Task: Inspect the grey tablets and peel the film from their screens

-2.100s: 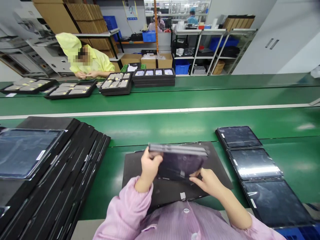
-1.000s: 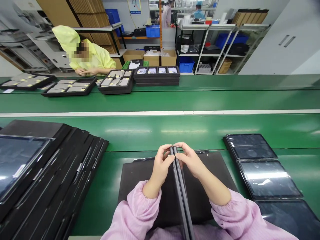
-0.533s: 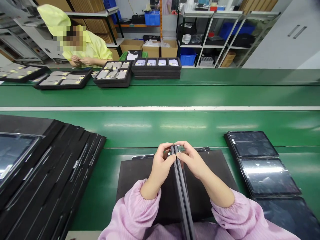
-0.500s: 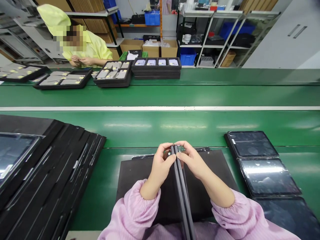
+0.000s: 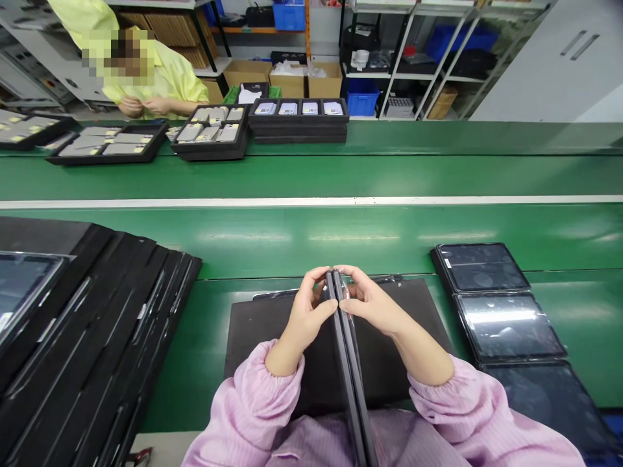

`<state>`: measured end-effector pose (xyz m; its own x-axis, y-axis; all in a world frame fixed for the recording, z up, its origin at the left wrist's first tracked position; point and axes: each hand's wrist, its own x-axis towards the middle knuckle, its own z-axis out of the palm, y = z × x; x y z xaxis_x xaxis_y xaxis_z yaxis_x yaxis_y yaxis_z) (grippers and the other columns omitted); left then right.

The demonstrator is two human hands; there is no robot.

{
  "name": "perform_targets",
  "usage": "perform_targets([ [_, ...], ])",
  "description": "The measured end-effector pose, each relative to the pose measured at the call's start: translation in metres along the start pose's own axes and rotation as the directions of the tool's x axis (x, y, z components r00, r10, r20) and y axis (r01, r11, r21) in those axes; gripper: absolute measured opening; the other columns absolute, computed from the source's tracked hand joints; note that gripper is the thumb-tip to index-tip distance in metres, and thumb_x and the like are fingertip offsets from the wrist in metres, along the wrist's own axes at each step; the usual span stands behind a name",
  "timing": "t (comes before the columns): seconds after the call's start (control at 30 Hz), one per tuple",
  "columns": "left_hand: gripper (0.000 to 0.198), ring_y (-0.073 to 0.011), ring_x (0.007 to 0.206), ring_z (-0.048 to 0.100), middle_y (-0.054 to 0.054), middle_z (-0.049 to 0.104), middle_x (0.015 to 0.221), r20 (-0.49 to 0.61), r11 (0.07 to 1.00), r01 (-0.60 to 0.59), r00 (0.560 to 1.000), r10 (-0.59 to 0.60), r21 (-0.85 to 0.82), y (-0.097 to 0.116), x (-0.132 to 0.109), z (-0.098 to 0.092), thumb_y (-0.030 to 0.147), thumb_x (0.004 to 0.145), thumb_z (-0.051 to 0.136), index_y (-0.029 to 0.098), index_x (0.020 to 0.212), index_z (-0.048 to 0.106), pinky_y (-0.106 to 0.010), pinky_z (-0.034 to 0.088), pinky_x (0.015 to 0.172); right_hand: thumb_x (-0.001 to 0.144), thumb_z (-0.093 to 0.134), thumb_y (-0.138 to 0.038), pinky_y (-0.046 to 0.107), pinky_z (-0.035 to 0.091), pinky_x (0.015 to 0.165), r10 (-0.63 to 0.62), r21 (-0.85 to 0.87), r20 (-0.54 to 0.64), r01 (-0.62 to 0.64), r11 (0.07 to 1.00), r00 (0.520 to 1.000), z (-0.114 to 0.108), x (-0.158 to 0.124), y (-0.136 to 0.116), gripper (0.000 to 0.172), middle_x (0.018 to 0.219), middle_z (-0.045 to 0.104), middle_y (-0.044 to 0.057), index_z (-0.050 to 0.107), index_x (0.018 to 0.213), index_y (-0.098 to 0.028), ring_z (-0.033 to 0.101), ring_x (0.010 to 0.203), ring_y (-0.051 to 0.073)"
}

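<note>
Two slim dark tablets, seen edge-on, stand upright side by side in front of me, pressed close together at their far ends. My left hand [image 5: 309, 310] has its fingers and thumb closed round the far end of the left tablet [image 5: 344, 373]. On the other side, my right hand [image 5: 372, 303] grips the far end of the right tablet [image 5: 357, 383] in the same way. The tablets' near ends reach down to my lap; their faces are turned away from view. Beneath them a black foam pad [image 5: 272, 337] lies on the green work surface.
Black trays [image 5: 107, 311] are stacked at left, a glossy screen on top. Several dark-screened tablets [image 5: 509, 324] lie in a row at right. Beyond the white strip [image 5: 389, 201] stand trays of small packets [image 5: 209, 143] and a co-worker in yellow [image 5: 170, 71].
The whole view has shifted slightly, so the background sits higher in it. Both hands keep their hold on the tablets, which remain upright and side by side.
</note>
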<state>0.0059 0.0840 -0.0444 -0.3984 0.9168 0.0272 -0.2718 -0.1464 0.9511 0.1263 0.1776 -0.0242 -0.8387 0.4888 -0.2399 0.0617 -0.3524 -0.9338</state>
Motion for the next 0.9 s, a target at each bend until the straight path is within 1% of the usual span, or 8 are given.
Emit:
perform_targets([
  [0.13, 0.046, -0.0231, 0.110, 0.054, -0.006, 0.056, 0.115, 0.007, 1.000, 0.004, 1.000, -0.005, 0.029, 0.000, -0.001, 0.000, 0.021, 0.070, 0.067, 0.022, 0.114, 0.052, -0.037, 0.042, 0.095, 0.066, 0.066, -0.019, 0.026, 0.046, 0.054, -0.011, 0.014, -0.009, 0.011, 1.000, 1.000, -0.001, -0.003, 0.002, 0.054, 0.069, 0.051, -0.005, 0.045, 0.115, -0.025, 0.049, 0.058, 0.013],
  [0.4, 0.067, -0.0301, 0.128, 0.040, -0.012, 0.043, 0.137, 0.040, 0.998, 0.005, 0.999, -0.008, 0.066, -0.005, 0.000, 0.000, 0.032, 0.068, 0.071, 0.020, 0.127, 0.044, -0.043, 0.035, 0.106, 0.065, 0.067, -0.020, 0.028, 0.046, 0.058, -0.005, -0.058, -0.005, 0.005, 0.998, 1.000, -0.006, -0.008, 0.001, 0.079, 0.063, 0.051, -0.006, 0.034, 0.138, -0.020, 0.051, 0.061, 0.015],
  [0.5, 0.072, -0.0304, 0.137, 0.028, -0.013, 0.033, 0.146, -0.061, 0.991, -0.044, 0.997, 0.052, 0.129, -0.022, -0.021, 0.006, 0.045, 0.073, 0.067, 0.021, 0.135, 0.039, -0.043, 0.029, 0.111, 0.071, 0.065, -0.027, 0.034, 0.050, 0.070, -0.148, -0.150, -0.100, 0.133, 0.980, 0.984, 0.000, -0.020, 0.014, 0.074, 0.083, 0.062, 0.002, 0.036, 0.139, -0.022, 0.056, 0.073, 0.018],
  [0.6, 0.068, -0.0293, 0.139, 0.024, -0.012, 0.028, 0.151, -0.113, 0.971, -0.115, 0.984, 0.141, 0.208, -0.054, -0.063, 0.016, 0.056, 0.082, 0.050, 0.023, 0.140, 0.034, -0.046, 0.021, 0.114, 0.080, 0.061, -0.039, 0.044, 0.042, 0.097, -0.438, -0.281, -0.153, 0.386, 0.879, 0.886, 0.013, -0.044, 0.048, 0.056, 0.129, 0.053, 0.008, 0.046, 0.133, -0.027, 0.052, 0.113, 0.025],
  [0.67, 0.062, -0.0271, 0.140, 0.023, -0.009, 0.029, 0.151, -0.104, 0.948, -0.180, 0.971, 0.213, 0.262, -0.073, -0.087, 0.023, 0.057, 0.088, 0.038, 0.026, 0.141, 0.034, -0.046, 0.018, 0.115, 0.089, 0.049, -0.047, 0.048, 0.030, 0.109, -0.558, -0.309, -0.162, 0.495, 0.812, 0.814, 0.024, -0.058, 0.076, 0.048, 0.141, 0.042, 0.006, 0.046, 0.134, -0.029, 0.038, 0.130, 0.027],
  [0.73, 0.056, -0.0253, 0.140, 0.022, -0.007, 0.028, 0.152, -0.089, 0.904, -0.263, 0.947, 0.309, 0.338, -0.079, -0.098, 0.029, 0.053, 0.092, 0.031, 0.028, 0.142, 0.032, -0.045, 0.015, 0.116, 0.094, 0.036, -0.048, 0.050, 0.024, 0.112, -0.587, -0.309, -0.223, 0.514, 0.800, 0.779, 0.032, -0.065, 0.096, 0.048, 0.144, 0.039, 0.004, 0.040, 0.138, -0.030, 0.033, 0.134, 0.025],
  [0.8, 0.052, -0.0246, 0.141, 0.018, -0.005, 0.025, 0.153, -0.048, 0.824, -0.365, 0.904, 0.426, 0.432, -0.068, -0.093, 0.035, 0.047, 0.094, 0.029, 0.029, 0.143, 0.030, -0.046, 0.010, 0.116, 0.096, 0.032, -0.047, 0.050, 0.020, 0.114, -0.595, -0.333, -0.304, 0.502, 0.798, 0.744, 0.037, -0.064, 0.097, 0.047, 0.148, 0.033, 0.002, 0.037, 0.140, -0.031, 0.027, 0.137, 0.023],
  [0.9, 0.049, -0.0244, 0.141, 0.017, -0.004, 0.027, 0.152, 0.033, 0.736, -0.490, 0.841, 0.540, 0.467, -0.027, -0.072, 0.046, 0.043, 0.095, 0.029, 0.029, 0.142, 0.032, -0.046, 0.007, 0.117, 0.096, 0.036, -0.043, 0.047, 0.015, 0.116, -0.628, -0.352, -0.363, 0.523, 0.776, 0.688, 0.043, -0.058, 0.064, 0.045, 0.152, 0.025, -0.001, 0.038, 0.140, -0.031, 0.020, 0.140, 0.022],
])
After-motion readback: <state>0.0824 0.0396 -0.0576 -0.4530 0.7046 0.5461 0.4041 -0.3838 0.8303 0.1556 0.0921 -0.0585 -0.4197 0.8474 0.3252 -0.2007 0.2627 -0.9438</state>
